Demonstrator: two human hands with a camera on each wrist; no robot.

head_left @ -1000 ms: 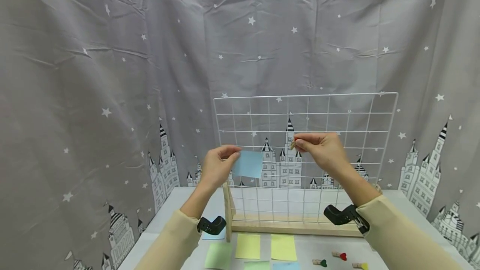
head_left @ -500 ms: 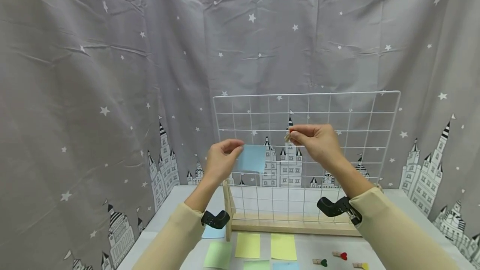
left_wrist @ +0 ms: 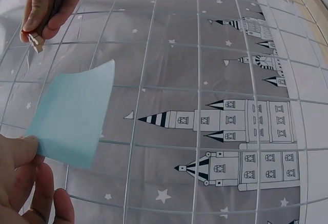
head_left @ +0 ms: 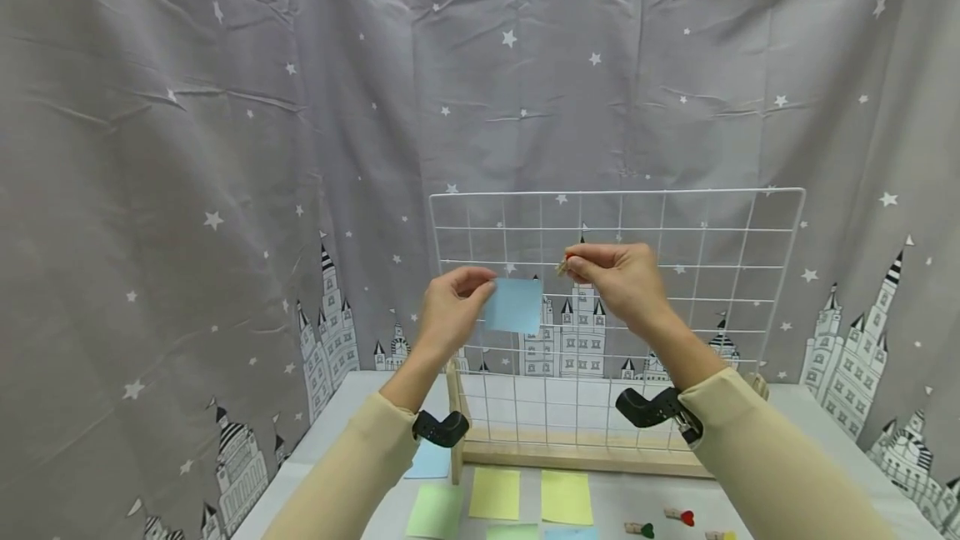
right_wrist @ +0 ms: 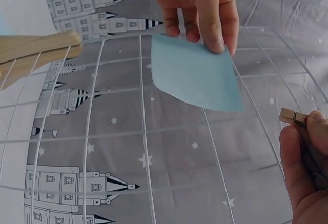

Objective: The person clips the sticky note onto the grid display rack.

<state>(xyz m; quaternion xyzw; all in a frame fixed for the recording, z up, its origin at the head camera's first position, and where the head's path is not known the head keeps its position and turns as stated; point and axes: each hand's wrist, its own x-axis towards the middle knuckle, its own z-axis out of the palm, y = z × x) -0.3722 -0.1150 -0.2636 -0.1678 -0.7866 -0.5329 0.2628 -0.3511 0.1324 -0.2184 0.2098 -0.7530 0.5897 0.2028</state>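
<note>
My left hand [head_left: 452, 308] pinches a blue sticky note [head_left: 514, 305] by its upper left corner, thumb against the fingers. In the left wrist view the note [left_wrist: 74, 116] hangs slightly curved in front of the white wire grid [head_left: 667, 265]. Between right thumb and forefinger, my right hand [head_left: 618, 283] grips a small wooden clothespin [head_left: 562, 267]. A bit of red shows on the clothespin at the fingertips. The clothespin's wooden end [right_wrist: 288, 115] points toward the note, apart from it in the right wrist view.
The grid stands in a wooden base [head_left: 577, 455] on a white table. Before it lie yellow notes [head_left: 495, 493], green notes [head_left: 435, 512] and blue notes. At right are clothespins with a red heart [head_left: 680, 516] and a green heart [head_left: 640, 529]. A grey castle-print curtain [head_left: 225, 148] hangs behind.
Both hands have risen. The left hand has carried the blue note a little right; the right hand with the clothespin has moved left, so the two are closer together.
</note>
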